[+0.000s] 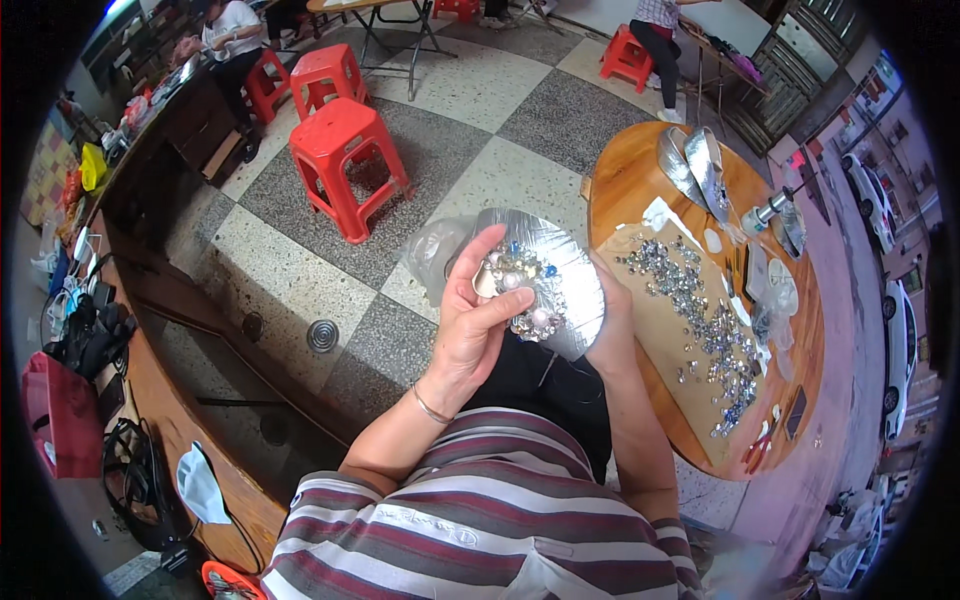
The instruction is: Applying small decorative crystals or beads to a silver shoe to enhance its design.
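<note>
In front of my body I hold a shiny silver curved piece point(580, 293) with a cluster of beads and rhinestones point(520, 268) on its face. Some of the beads are pearly, some clear, a few blue. My left hand point(468, 325), with a bangle at the wrist, grips the cluster side, its thumb lying across the beads. At the opposite edge is my right hand point(612, 315); its fingers go behind the silver piece and are mostly hidden. A crumpled clear plastic bag point(432, 250) shows behind my left hand.
The round wooden table point(640, 405) at right bears loose rhinestones point(690, 300) on brown paper, curved silver pieces point(690, 165), and red-handled pliers point(762, 442). Red stools point(345, 130) stand ahead. A wooden counter point(180, 420) curves along my left, holding a mask point(202, 485). Other people sit farther off.
</note>
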`<state>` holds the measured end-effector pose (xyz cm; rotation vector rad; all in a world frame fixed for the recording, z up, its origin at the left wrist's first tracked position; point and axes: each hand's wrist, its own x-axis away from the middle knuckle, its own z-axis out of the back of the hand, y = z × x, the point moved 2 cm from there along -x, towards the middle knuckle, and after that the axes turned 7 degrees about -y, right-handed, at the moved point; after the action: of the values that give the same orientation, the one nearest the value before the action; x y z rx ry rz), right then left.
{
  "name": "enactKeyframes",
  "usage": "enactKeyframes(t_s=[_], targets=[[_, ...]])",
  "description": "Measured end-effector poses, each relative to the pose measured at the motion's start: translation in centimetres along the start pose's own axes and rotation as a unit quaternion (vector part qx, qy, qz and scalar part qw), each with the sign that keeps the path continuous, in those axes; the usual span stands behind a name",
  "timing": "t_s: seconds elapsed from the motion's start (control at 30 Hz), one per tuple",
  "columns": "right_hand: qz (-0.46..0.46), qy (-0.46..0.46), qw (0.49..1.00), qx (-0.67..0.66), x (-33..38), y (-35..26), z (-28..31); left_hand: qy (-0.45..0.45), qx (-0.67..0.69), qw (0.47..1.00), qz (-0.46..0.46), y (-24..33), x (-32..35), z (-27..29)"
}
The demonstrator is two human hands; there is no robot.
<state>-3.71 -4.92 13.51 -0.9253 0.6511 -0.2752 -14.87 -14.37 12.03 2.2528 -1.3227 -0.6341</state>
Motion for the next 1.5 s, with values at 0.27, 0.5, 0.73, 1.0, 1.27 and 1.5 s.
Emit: enactKeyframes(t_s=[0.27,0.5,0.73,1.0,1.27,1.5], targets=[[-0.062,0.027,0.982,-0.174,0.0,1.3,-2.2,0.044,-0.054,0.997,-0.017,1.0,0.6,0.6],[-0.116,0.021,0.965,-0.233,0.3,1.5,-3.9,0.055,-0.099,0.992,-0.057,1.7,1.3,1.4],[-0.109,0.067,0.967,-0.218,-0.2,0.9,-3.8,0.052,-0.139,0.985,-0.091,1.8,1.6,1.9],[0.051,0.079,0.985,0.146,0.0,-2.5,-1.4,0.055,-0.199,0.974,-0.088,1.5,1.2,1.8],[0.102,0.179,0.953,0.222,1.8,-3.7,-1.0,0.048,-0.256,0.964,-0.058,0.9,0.9,0.9],[-0.004,0.363,0.876,-0.316,10.7,-7.7,15.7,0.1,-0.248,0.957,-0.108,6.0,0.5,4.1]])
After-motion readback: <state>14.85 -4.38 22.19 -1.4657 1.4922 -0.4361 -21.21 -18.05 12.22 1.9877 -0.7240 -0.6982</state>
